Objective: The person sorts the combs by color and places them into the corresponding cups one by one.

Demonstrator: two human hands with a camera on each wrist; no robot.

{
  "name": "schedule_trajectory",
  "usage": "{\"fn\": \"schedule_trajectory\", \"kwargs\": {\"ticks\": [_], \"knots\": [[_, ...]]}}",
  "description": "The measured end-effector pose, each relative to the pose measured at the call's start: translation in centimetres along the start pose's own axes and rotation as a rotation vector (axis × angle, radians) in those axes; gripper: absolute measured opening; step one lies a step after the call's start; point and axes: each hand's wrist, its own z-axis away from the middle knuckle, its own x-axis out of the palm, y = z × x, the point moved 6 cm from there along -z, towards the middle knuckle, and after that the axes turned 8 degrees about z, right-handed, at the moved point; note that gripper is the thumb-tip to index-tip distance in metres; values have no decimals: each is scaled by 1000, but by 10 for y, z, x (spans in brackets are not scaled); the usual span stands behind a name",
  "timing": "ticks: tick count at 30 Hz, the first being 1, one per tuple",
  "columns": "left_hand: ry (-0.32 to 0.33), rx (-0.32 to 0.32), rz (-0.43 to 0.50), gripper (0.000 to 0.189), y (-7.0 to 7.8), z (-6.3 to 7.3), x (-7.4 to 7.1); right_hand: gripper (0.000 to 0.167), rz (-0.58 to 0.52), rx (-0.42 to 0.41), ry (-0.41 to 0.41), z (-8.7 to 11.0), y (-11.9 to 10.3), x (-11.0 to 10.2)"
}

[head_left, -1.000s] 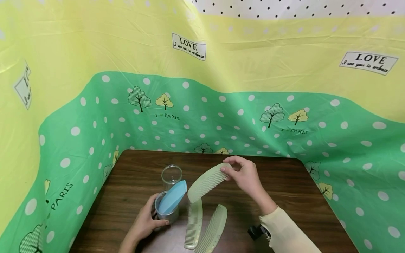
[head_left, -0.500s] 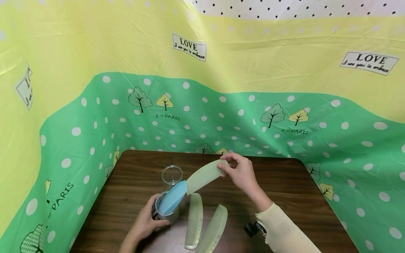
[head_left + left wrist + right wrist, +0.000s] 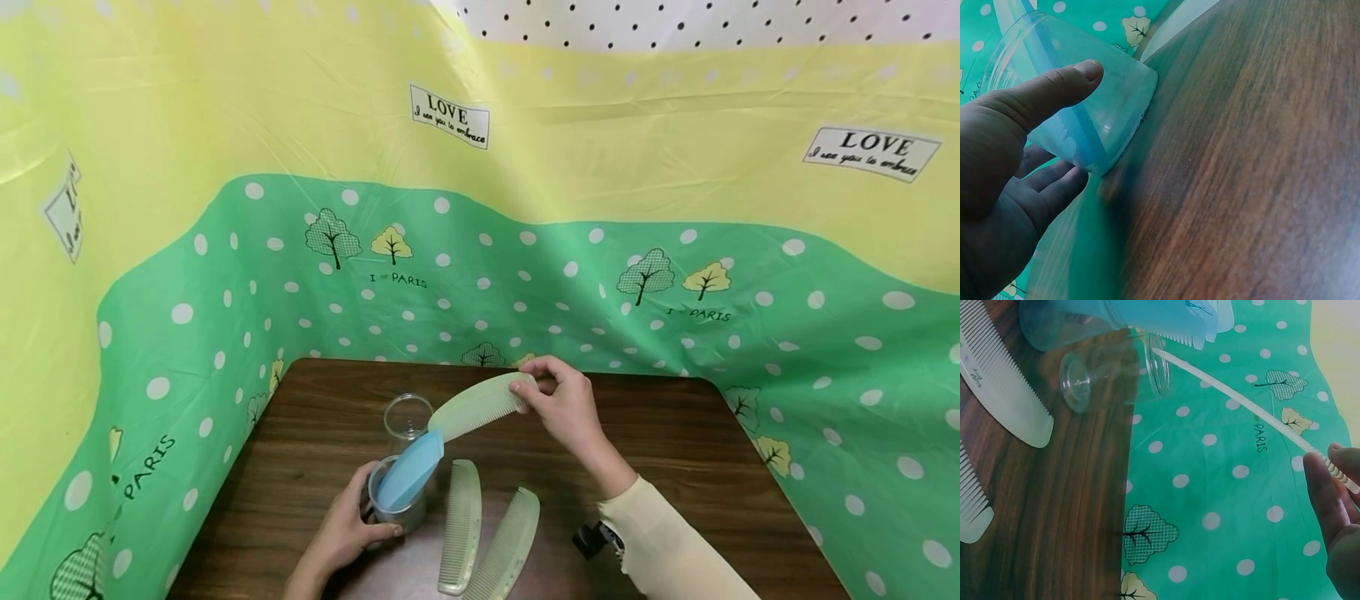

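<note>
Pale green comb (image 3: 477, 405), held aslant

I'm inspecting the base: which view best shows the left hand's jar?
The left wrist view: close and side-on, it shows the jar, wall and base. The head view shows its mouth from above; the right wrist view only part, cut off above.

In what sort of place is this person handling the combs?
Probably a makeshift tabletop booth: patterned yellow-and-green sheeting hangs along the left, far and right sides of a brown wood-grain table, where two pale green combs lie.
</note>
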Motion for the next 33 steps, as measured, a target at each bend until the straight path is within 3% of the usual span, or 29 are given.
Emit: {"fn": "schedule_trajectory", "kwargs": {"ticks": [33], "knots": [[-15, 6, 2, 102, -4, -1, -1, 21, -24, 34, 38, -16, -11, 35]]}}
